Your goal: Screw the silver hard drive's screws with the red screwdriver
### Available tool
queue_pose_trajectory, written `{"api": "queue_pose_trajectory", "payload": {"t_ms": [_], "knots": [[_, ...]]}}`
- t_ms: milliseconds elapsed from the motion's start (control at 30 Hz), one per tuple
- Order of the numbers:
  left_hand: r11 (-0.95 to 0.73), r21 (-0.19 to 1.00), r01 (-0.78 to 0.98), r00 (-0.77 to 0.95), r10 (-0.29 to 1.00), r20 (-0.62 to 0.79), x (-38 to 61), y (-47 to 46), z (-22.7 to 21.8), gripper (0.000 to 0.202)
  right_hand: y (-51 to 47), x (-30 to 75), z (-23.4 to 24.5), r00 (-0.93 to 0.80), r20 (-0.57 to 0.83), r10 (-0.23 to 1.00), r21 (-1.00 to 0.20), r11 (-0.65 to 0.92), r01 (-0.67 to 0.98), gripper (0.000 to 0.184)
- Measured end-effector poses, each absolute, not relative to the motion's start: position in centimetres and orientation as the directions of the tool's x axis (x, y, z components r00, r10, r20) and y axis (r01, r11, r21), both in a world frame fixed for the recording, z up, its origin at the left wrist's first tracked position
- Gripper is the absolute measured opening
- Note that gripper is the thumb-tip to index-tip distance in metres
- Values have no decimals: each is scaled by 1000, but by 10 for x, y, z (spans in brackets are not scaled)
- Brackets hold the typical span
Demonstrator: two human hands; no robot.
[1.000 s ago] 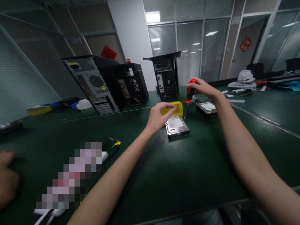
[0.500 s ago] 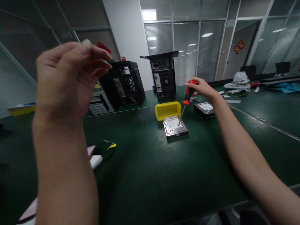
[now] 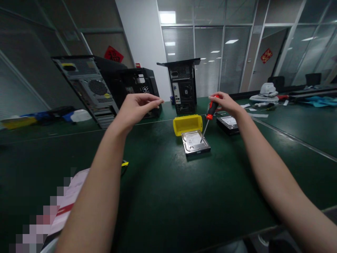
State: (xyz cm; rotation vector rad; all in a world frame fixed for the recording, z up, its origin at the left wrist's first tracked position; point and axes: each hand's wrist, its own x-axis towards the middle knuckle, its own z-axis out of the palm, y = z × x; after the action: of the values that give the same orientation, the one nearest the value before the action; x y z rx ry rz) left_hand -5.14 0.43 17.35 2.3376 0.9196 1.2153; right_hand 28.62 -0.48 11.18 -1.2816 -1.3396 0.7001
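A red-and-black screwdriver (image 3: pixel 212 108) stands slightly tilted in my right hand (image 3: pixel 225 102), whose fingers are closed round the top of its handle. The shaft runs down to the label of a silver hard drive (image 3: pixel 193 140) lying flat on the green table. Touching or just behind that drive is an open yellow plastic case (image 3: pixel 187 124). My left hand (image 3: pixel 140 108) hovers left of the case with thumb and fingertips pinched together. Anything between those fingertips is too small to make out. Beyond my right wrist lies another hard drive (image 3: pixel 228 123), partly covered by the hand.
Computer cases stand at the back: a grey-black tower (image 3: pixel 98 88), an opened black one (image 3: pixel 147 84) and an upright one (image 3: pixel 184 86). A white device (image 3: pixel 265 92) and tools lie far right. A pink-and-white item (image 3: pixel 75 188) is at lower left.
My left hand has come down and to the right, away from close to the camera towards the yellow case. My right hand keeps the screwdriver on the drive.
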Motion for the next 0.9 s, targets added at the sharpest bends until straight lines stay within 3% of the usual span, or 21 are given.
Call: {"api": "queue_pose_trajectory", "payload": {"t_ms": [200, 267, 333, 400, 533, 633, 900], "knots": [[-725, 508, 465, 482, 688, 542, -49, 23, 158, 37, -1, 280, 89, 9, -36, 999, -966, -37, 257, 36], [-708, 520, 478, 522, 705, 479, -42, 33, 140, 39, 0, 275, 74, 7, -123, 992, -961, -120, 247, 33], [-621, 598, 507, 562, 764, 317, -32, 41, 115, 45, 1, 270, 56, 54, -193, 980, -952, -200, 232, 35], [-600, 606, 523, 543, 782, 305, -21, 42, 85, 64, -1, 267, 38, 106, -248, 963, -941, -265, 212, 37], [-604, 547, 579, 620, 763, 186, -6, 25, 34, 111, -9, 265, 10, 176, -276, 945, -936, -306, 173, 36], [-630, 460, 626, 666, 738, 106, -2, 8, 13, 134, -14, 260, 2, 190, -269, 944, -942, -299, 153, 36], [-664, 394, 635, 660, 732, 171, -2, 5, -8, 123, -20, 231, -4, 108, -204, 973, -973, -214, 85, 37]]}}
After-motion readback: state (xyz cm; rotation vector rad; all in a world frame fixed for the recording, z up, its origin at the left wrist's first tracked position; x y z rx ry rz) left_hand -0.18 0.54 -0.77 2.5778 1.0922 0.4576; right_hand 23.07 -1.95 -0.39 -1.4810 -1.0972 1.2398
